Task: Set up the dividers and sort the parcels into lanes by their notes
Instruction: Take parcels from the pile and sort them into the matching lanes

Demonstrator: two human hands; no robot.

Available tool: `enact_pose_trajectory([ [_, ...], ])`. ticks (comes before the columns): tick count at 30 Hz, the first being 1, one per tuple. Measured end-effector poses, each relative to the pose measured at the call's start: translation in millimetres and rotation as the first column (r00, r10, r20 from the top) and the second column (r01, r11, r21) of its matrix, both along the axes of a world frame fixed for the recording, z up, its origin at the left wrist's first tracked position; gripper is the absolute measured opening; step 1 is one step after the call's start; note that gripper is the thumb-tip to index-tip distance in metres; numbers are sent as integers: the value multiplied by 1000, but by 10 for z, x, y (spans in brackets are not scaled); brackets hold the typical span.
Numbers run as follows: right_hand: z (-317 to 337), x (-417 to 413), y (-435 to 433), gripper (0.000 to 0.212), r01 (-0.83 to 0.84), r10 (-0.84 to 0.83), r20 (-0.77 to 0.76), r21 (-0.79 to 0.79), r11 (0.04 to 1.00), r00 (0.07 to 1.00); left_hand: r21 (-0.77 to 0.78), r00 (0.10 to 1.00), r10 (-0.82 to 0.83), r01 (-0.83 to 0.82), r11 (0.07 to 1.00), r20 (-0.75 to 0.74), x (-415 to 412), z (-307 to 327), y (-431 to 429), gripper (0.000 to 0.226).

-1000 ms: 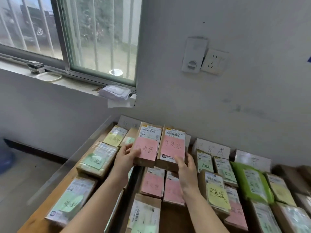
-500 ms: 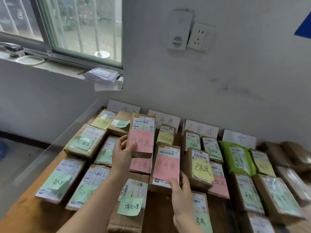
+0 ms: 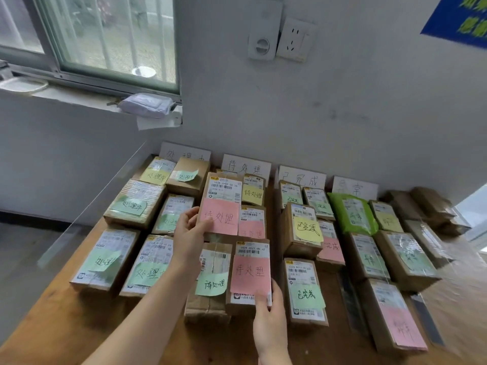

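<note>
Table (image 3: 66,325); far parcel (image 3: 224,191), near parcel (image 3: 250,272) under thumbs (image 3: 207,220)

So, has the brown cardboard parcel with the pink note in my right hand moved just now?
Yes. The pink-note parcel in the right hand came toward the person, away from the white lane card at the wall.

A green-framed barred window (image 3: 105,35) stands far left, with a white plastic-wrapped packet (image 3: 145,105) on its sill. A white dial plate (image 3: 263,40) sits just beside a white wall socket (image 3: 295,39). A blue poster (image 3: 458,19) hangs far right.
</note>
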State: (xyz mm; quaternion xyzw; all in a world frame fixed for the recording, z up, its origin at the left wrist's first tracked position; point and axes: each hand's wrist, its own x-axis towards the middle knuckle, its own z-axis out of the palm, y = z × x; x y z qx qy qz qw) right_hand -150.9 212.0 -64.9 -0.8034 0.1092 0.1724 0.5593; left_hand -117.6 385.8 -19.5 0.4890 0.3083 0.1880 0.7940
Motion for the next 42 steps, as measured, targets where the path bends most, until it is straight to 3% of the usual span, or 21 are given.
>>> enact_pose_trajectory([
  [12, -279, -56, -47, 43, 106, -109, -24, -94, 990, 994, -9, 999, -53, 53, 999, -11, -89, -42, -28, 27],
  [17, -402, -37, 3, 51, 104, -114, -90, -108, 989, 989, -5, 997, -69, 69, 998, -20, -78, -67, -12, 26],
  [24, -379, 7, 6, 55, 12, -32, -113, -168, 986, 993, -9, 997, -70, 70, 997, -35, -11, -121, 33, 29],
  [29, -69, -73, 143, 59, -131, 131, -13, -238, 962, 991, -4, 996, -85, 85, 996, -31, 43, -95, 43, 31],
  [31, 101, -44, 215, 58, -164, 178, 57, -195, 967, 982, -7, 995, -92, 92, 996, -29, 58, -69, 52, 27],
  [37, 586, 416, 494, 61, -210, 187, 150, 160, 965, 971, -22, 996, -93, 93, 995, 8, 148, 14, 42, 33],
  [40, 652, 708, 594, 69, -223, 197, 135, 217, 950, 971, -24, 997, -81, 81, 996, 2, 240, 31, 32, 32],
  [42, 672, 870, 621, 58, -222, 193, 146, 214, 951, 970, -38, 997, -72, 72, 997, -8, 328, 28, 51, 32],
])
